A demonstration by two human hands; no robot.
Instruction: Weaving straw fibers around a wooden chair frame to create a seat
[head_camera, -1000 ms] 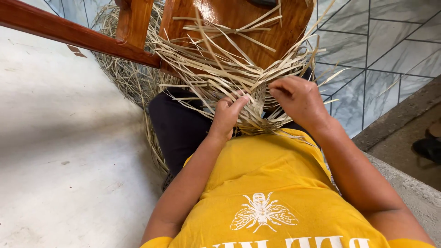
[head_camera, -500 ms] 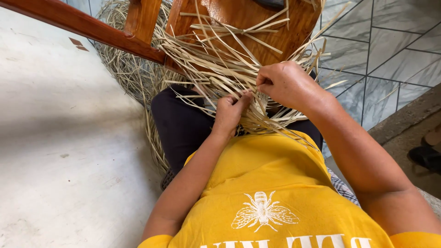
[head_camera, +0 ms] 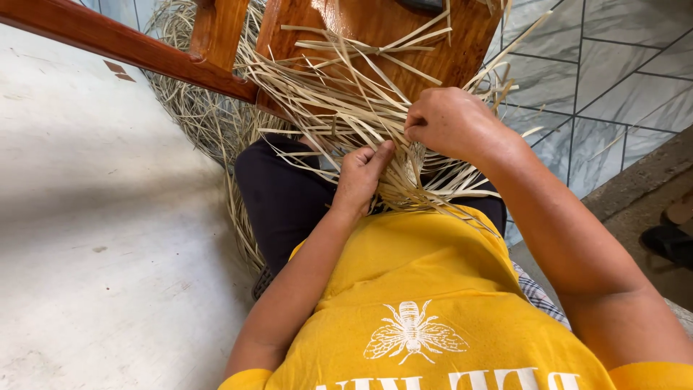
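The person sits with a bundle of pale straw strips (head_camera: 346, 108) gathered in the lap, the loose ends fanning up across a varnished wooden chair frame (head_camera: 375, 29) that leans in from above. The left hand (head_camera: 361, 173) is closed on the lower part of the strips, thumb pressed up along them, pinning the woven part against the dark trousers (head_camera: 281, 195). The right hand (head_camera: 451, 123) is curled shut just above and to the right, fingers pinched on a few strands and drawing them sideways across the rest.

By my reading, the step in hand is plaiting or tightening the strips. To do it well, the left hand should keep a firm anchor close to the crossing point so the weave does not loosen, while the right pulls its strands flat and snug, without twisting them, since dry strips would likely crack if bent sharply. Even tension on each strand matters more than speed.

More loose straw (head_camera: 195, 108) lies heaped on the pale concrete floor (head_camera: 94, 238) beyond the knees, touching the chair's wooden rail (head_camera: 108, 36). A tiled wall (head_camera: 613, 65) rises on the right side.
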